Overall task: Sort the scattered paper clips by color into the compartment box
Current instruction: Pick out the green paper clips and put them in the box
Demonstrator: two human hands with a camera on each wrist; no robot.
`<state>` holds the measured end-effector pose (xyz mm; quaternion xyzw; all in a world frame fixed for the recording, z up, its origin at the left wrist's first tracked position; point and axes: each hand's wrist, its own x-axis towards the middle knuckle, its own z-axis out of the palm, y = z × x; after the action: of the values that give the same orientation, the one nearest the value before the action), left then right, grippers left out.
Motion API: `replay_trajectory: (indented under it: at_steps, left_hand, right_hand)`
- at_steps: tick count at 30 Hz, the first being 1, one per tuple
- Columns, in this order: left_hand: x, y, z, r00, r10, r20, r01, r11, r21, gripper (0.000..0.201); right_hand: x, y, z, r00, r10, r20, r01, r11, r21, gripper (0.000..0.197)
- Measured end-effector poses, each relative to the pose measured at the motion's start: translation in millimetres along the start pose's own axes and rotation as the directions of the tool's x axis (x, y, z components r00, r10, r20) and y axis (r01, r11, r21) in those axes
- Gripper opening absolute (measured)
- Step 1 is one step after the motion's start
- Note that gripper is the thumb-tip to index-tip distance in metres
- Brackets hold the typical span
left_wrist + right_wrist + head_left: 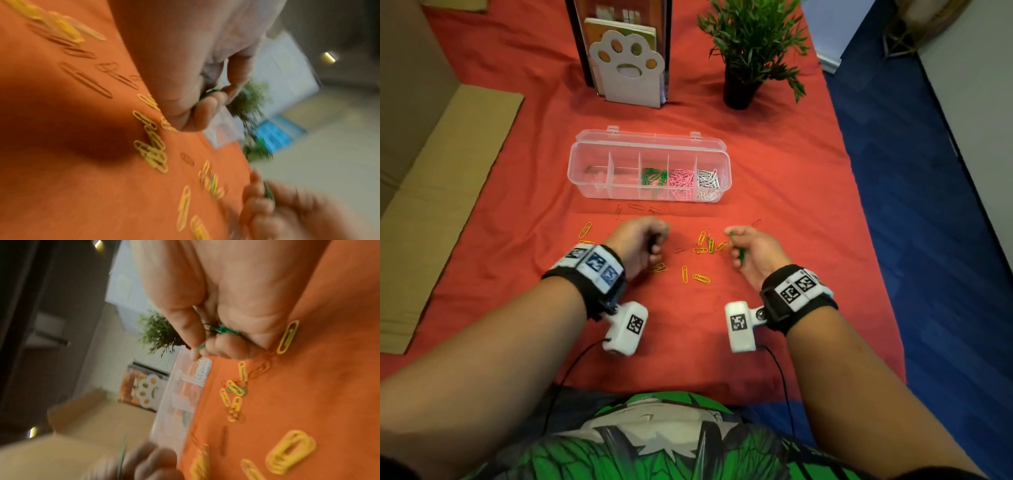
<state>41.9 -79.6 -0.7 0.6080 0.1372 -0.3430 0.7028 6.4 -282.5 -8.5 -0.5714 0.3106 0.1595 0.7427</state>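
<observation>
Lowest in the head view the person's forearms come in from the bottom corners, and just above frame center both hands are curled over the red cloth (774,325). The right hand (751,251) has its fingers clenched round a bunch of green clips (736,245), which the right wrist view shows poking out between thumb and fingers. The left hand (642,245) is curled shut too, with a bit of green at its fingertips in the left wrist view, so it seems to be pinching a green clip, though that shot is blurry. Between the hands lie yellow clips (702,278), some red ones that barely show against the cloth, and 1 or 2 stray greens (711,244). Looks like the green round is in hand. Above them, in mid frame, sits the compartment box (585,164), lid back, with green, pink and white already in its 3 right cells. Next move probably calls for carrying both handfuls over the front wall into the green cell, not the pink one beside it. There's open cloth on the way, and the plant (751,37) and paw-print holder (628,68) stand well behind.
</observation>
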Motion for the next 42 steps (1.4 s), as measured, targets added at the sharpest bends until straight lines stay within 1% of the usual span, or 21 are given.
replay_trajectory:
  at_steps: [1,3,4,5,6,7,8,10,11,12,14,16,19,21,24,28,31,32,34,40,42]
  left_hand:
    - [-7,7,-7,0.998,-0.021,0.066,0.033,0.981,-0.189,0.011]
    - [-17,16,-20,0.993,0.002,0.120,0.044,0.924,-0.380,0.009]
    - [-18,18,-25,0.995,0.014,0.102,0.030,0.908,-0.418,0.012]
    - [-18,19,-30,0.998,0.012,0.068,0.019,0.901,-0.433,0.015]
    - [-17,19,-34,1.000,-0.005,0.029,0.017,0.903,-0.429,0.018]
    - [-16,18,-36,0.999,-0.032,-0.023,0.020,0.913,-0.408,0.017]
    - [-13,18,-37,0.994,-0.062,-0.085,0.026,0.926,-0.377,0.017]
    - [-7,15,-38,0.967,-0.100,-0.232,0.040,0.967,-0.253,0.020]
    - [-5,14,-37,0.951,-0.087,-0.296,0.040,0.986,-0.161,0.021]
    - [-3,12,-38,0.940,-0.057,-0.337,0.041,0.998,-0.055,0.021]
    - [0,7,-39,0.931,0.019,-0.365,0.039,0.988,0.149,0.024]
    - [-1,3,-41,0.934,0.080,-0.349,0.028,0.956,0.293,0.027]
    - [-2,-1,-40,0.936,0.130,-0.326,0.024,0.902,0.431,0.030]
    - [-3,-3,-36,0.935,0.139,-0.327,0.040,0.874,0.484,0.032]
    - [-2,-5,-28,0.944,0.068,-0.324,0.083,0.898,0.431,0.034]
    - [-5,6,-16,0.962,-0.099,-0.253,0.146,0.974,0.173,0.020]
    - [-9,27,-15,0.983,-0.104,-0.151,0.104,0.995,-0.008,0.016]
    - [-10,37,-16,0.988,-0.088,-0.129,0.081,0.995,-0.060,0.016]
    - [-8,59,-20,0.993,-0.049,-0.104,0.035,0.991,-0.130,0.017]
    - [4,112,-12,0.988,0.021,-0.154,-0.061,0.962,-0.265,0.010]
    - [7,117,-7,0.986,0.014,-0.165,-0.056,0.965,-0.255,0.019]
  right_hand:
    - [-1,-4,0,0.998,0.048,0.027,-0.051,0.991,0.126,0.022]
    - [-1,-9,2,0.991,0.122,0.046,-0.130,0.964,0.234,0.021]
    - [1,-10,4,0.991,0.130,0.023,-0.132,0.972,0.194,0.020]
    - [6,-9,6,0.994,0.104,-0.028,-0.102,0.993,0.055,0.019]
    - [11,-7,10,0.996,0.042,-0.081,-0.055,0.984,-0.167,0.018]
    - [16,-5,13,0.992,-0.051,-0.111,-0.002,0.903,-0.429,0.019]
    - [19,-2,17,0.981,-0.160,-0.107,0.051,0.751,-0.658,0.018]
    - [20,5,24,0.958,-0.284,-0.043,0.095,0.455,-0.885,0.003]
    - [20,9,27,0.951,-0.309,-0.003,0.113,0.355,-0.928,0.008]
    - [22,14,28,0.943,-0.330,0.047,0.145,0.277,-0.950,0.015]
    - [23,15,30,0.933,-0.351,0.075,0.167,0.239,-0.956,0.014]
    - [22,7,29,0.935,-0.352,0.042,0.151,0.286,-0.946,0.005]
    - [20,-6,17,0.935,-0.352,-0.038,0.096,0.355,-0.930,0.011]
    - [19,-10,9,0.917,-0.395,-0.057,0.083,0.328,-0.941,0.018]
    - [19,-6,11,0.891,-0.453,0.037,0.148,0.213,-0.966,0.018]
    - [18,8,31,0.883,-0.430,0.187,0.182,-0.053,-0.982,0.020]
    - [16,13,41,0.873,-0.437,0.217,0.169,-0.148,-0.974,0.020]
    - [17,13,42,0.873,-0.435,0.221,0.176,-0.142,-0.974,0.022]
    - [19,10,42,0.880,-0.429,0.206,0.201,-0.056,-0.978,0.019]
    - [16,-6,33,0.917,-0.399,0.025,0.214,0.438,-0.873,0.003]
    - [14,-11,32,0.929,-0.368,-0.043,0.202,0.600,-0.774,0.010]
